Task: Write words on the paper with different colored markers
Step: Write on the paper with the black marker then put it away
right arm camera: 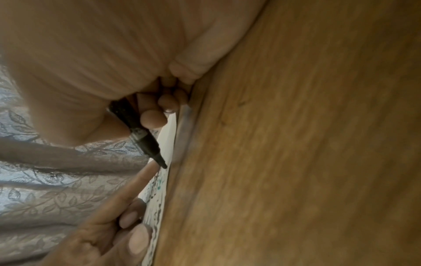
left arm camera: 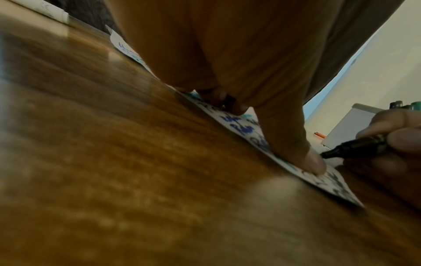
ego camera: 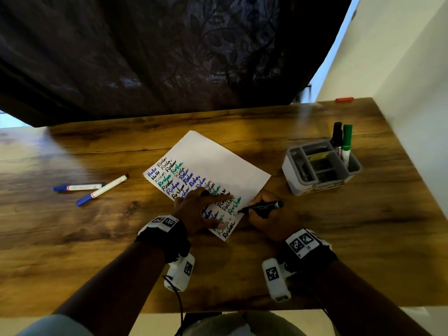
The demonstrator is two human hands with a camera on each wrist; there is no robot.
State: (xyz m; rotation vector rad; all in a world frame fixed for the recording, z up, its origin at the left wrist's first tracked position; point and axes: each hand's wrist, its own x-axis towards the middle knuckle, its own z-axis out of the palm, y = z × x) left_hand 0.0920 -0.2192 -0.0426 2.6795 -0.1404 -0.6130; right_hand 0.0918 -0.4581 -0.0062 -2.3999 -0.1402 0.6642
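Wood-grain table (ego camera: pixel 242 275), person seated at the near edge, both wrists strapped with tagged camera mounts. Right hand (ego camera: pixel 269 218) has its fingers curled round a black marker (ego camera: pixel 263 206), uncapped; the tip points left and meets the paper (ego camera: pixel 218 161) at its near right edge, beside a green word. In the right wrist view the tip (right arm camera: pixel 163 164) is on or just above the sheet; contact cannot be confirmed. Left hand (ego camera: pixel 198 210) lies flat on the near part of the sheet, fingers straight and spread, index finger extended toward the marker tip, thumb pressing near the bottom corner.

Paper lies slanted at mid-table, left half filled with rows of handwritten words in black, blue and green; far right half blank.

To the left, well apart from the sheet: two blue-capped markers (ego camera: pixel 80 187) on the tabletop, one angled across the other's end.

To the right, farther back: grey organizer tray (ego camera: pixel 294 155) with compartments; a green marker (ego camera: pixel 347 144) and a black marker (ego camera: pixel 337 137) stand upright in its far corner. Small red object (ego camera: pixel 344 99) at the far table edge. Dark patterned curtain (ego camera: pixel 157 57) behind.
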